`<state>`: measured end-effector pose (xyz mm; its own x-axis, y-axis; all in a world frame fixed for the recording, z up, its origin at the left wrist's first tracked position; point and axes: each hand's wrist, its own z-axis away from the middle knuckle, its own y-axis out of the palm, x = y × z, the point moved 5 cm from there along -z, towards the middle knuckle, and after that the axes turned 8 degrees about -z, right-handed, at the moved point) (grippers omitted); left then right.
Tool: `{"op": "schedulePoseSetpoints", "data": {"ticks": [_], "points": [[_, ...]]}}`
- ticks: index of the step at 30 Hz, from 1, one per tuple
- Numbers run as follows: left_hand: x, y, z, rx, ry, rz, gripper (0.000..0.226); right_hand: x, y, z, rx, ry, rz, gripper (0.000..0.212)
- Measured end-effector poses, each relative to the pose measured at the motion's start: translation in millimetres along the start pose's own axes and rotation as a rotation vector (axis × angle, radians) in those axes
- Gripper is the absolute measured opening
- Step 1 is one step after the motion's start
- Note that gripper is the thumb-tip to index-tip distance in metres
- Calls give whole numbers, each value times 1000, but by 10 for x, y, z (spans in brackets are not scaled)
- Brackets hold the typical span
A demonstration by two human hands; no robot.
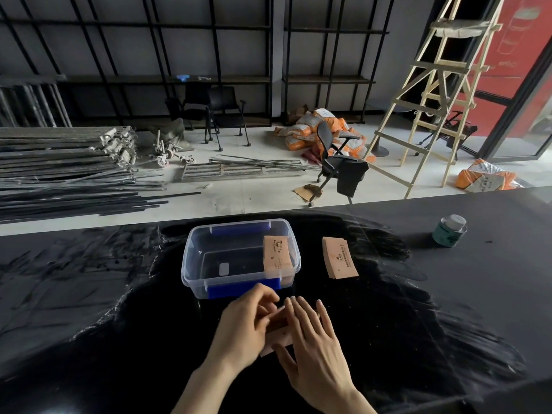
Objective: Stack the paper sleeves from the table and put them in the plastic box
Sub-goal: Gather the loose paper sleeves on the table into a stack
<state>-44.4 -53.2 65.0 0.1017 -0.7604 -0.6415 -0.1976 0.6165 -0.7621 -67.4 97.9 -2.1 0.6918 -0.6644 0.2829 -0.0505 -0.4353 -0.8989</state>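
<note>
A clear plastic box (191, 258) with blue latches stands on the black table just beyond my hands. Brown paper sleeves (276, 253) stand stacked on edge against its right inner wall. A second small stack of sleeves (339, 256) lies flat on the table right of the box. Between my hands lies another bundle of sleeves (279, 334), mostly covered. My left hand (242, 330) curls its fingers around the bundle's left side. My right hand (313, 339) lies flat on top of it, fingers spread.
A small green tin with a pale lid (449, 231) sits on the table at the far right. Beyond the table's far edge is a floor with metal bars, office chairs, orange sacks and a wooden ladder.
</note>
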Motion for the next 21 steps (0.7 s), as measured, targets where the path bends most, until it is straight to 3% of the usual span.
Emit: {"op": "schedulePoseSetpoints", "data": {"ticks": [6,10,14,19,21], "points": [[-17,193,1,68,-24,50,37,-22,-18,5,-7,13,-29,82],[-7,272,15,42,-45,100,32,-3,5,-18,3,7,-18,74],[42,179,56,-13,-35,145,42,-39,15,11,21,-11,50,63],[228,134,100,312,23,-152,60,-21,-20,0,-19,6,84,61],[251,168,113,334,8,-237,58,-22,-28,-9,-35,23,70,62]]}}
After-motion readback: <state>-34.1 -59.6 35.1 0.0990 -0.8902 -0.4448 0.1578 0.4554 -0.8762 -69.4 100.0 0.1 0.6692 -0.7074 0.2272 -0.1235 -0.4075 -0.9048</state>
